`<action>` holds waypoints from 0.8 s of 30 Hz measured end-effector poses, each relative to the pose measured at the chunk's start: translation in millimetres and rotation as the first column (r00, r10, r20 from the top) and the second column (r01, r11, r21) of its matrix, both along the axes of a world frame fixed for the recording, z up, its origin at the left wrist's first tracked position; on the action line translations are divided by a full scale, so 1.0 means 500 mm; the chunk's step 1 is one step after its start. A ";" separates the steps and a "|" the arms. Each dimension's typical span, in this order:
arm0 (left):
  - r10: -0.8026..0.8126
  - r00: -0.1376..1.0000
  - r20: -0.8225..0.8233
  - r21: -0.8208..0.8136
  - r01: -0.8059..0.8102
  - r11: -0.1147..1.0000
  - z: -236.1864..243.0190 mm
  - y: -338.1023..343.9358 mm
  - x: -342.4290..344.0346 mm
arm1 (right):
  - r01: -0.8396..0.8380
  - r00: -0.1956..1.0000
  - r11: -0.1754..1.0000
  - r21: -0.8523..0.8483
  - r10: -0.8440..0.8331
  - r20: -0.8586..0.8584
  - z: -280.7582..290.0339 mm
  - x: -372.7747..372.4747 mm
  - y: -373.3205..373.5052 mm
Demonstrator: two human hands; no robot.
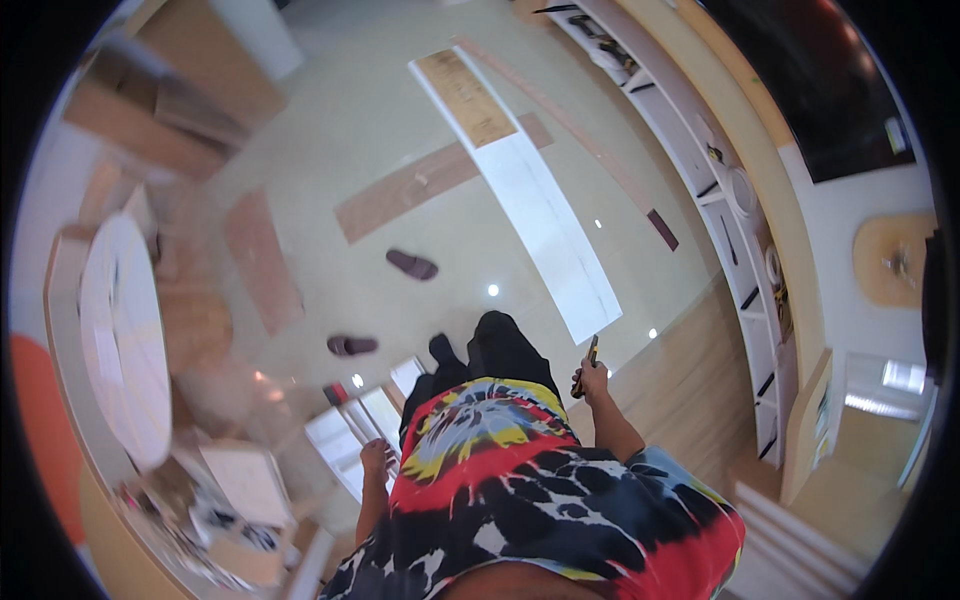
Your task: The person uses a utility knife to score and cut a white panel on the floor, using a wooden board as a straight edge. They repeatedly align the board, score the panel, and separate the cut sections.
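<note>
My right hand (592, 379) is closed around a yellow and black utility knife (588, 366), its front end pointing away from me. Just beyond the knife lies the near end of a long white board (550, 235) on the floor, with a bare brown patch (465, 98) at its far end. On the other side, my left hand (376, 458) hangs low with its fingers curled. A thin, greyish strip (356, 424) runs up from it, but I cannot make out what this is. White panels (335, 437) lie beside and beneath that hand.
Brown wood strips (395, 195) and a brown board (262, 262) lie on the glossy floor. Two dark slippers (411, 265) sit ahead. A long white shelf unit (715, 215) with tools lines the right. A cluttered counter (215, 520) and a white oval panel (125, 340) stand left.
</note>
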State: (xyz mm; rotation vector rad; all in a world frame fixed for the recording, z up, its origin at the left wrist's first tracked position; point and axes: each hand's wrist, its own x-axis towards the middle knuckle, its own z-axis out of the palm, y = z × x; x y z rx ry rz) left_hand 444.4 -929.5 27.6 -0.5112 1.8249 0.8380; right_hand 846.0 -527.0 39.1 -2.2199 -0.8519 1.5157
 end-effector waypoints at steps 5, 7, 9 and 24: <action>-0.247 0.937 -0.247 0.113 0.281 0.953 -0.023 0.338 -0.416 | 0.206 0.974 0.978 -0.025 -0.207 -0.086 -0.021 -0.150 0.109; -0.120 0.886 -0.448 0.102 0.185 0.977 0.067 0.594 -0.460 | 0.273 0.958 0.961 -0.037 -0.275 -0.078 -0.066 -0.162 0.153; -0.355 0.756 -0.550 0.028 0.441 0.897 0.085 0.748 -0.528 | 0.319 0.945 0.947 -0.040 -0.321 -0.069 -0.121 -0.208 0.230; -0.886 -0.132 -0.445 -0.078 0.991 -0.109 0.119 1.567 -0.570 | 0.326 0.931 0.925 0.195 -0.277 -0.239 0.019 -0.670 1.011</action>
